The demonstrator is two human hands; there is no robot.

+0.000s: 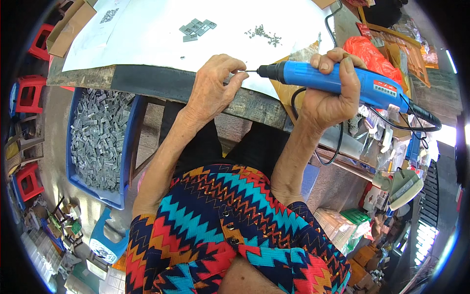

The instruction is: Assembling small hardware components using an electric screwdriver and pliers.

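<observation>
Your right hand (330, 95) is wrapped around the blue electric screwdriver (308, 77), held almost level over the bench's near edge, its thin bit (251, 71) pointing at your left hand (213, 85). The left thumb and forefinger are drawn together at the bit's tip — whether they grip a part there I cannot tell, since your fingers hide it. This looks like the driving step, with the bit being lined up or turned at those fingertips. The next move seems to call for a steady left hand and a bit kept straight. Beyond, on the white sheet (147, 41), lie a cluster of grey blocks (198, 29) and a scatter of tiny pieces (264, 35) (screws, perhaps, though too small to be sure). Many more grey parts (98, 142) fill the blue bin (128, 147) below the bench, to your left.
</observation>
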